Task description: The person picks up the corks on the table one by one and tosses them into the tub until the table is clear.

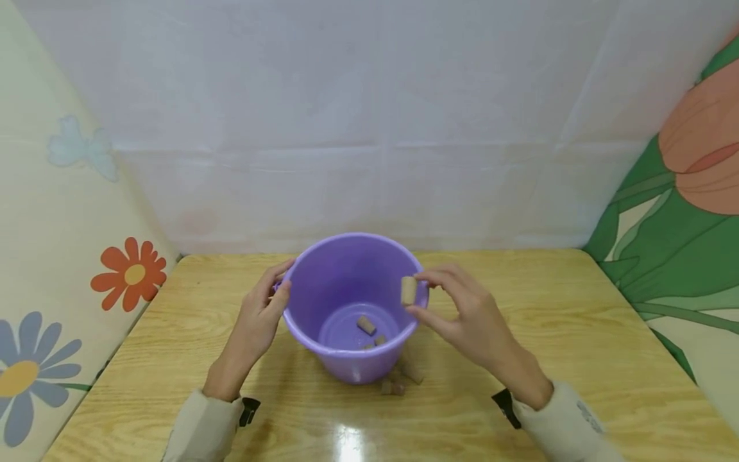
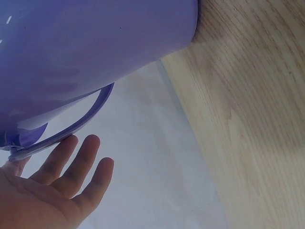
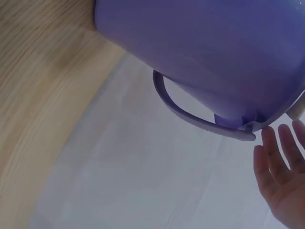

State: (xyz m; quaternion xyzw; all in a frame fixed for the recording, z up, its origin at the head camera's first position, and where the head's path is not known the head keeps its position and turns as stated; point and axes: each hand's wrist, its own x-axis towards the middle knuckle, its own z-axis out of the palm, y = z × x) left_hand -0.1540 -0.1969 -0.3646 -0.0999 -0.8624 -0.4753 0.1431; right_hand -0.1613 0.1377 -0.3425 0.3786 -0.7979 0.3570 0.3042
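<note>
A purple plastic bucket (image 1: pixel 355 269) stands on the table, its mouth tilted toward me in the head view. My left hand (image 1: pixel 254 321) holds its left rim, thumb over the edge; in the left wrist view the other fingers spread outside, by the handle (image 2: pixel 93 112). Between thumb and fingertips, my right hand (image 1: pixel 473 314) pinches a cork (image 1: pixel 408 291) at the right rim. Several corks (image 1: pixel 366 325) lie on the bucket's bottom. Outside it, near its front right base, more corks (image 1: pixel 412 371) lie on the table. The bucket hides part of them.
The wood-grain table (image 1: pixel 577 359) reaches back to a pale cloth wall (image 1: pixel 369 128). Flower-printed panels (image 1: pixel 52 256) flank it left and right. A second loop of the bucket's handle (image 3: pixel 190 117) hangs on its right side.
</note>
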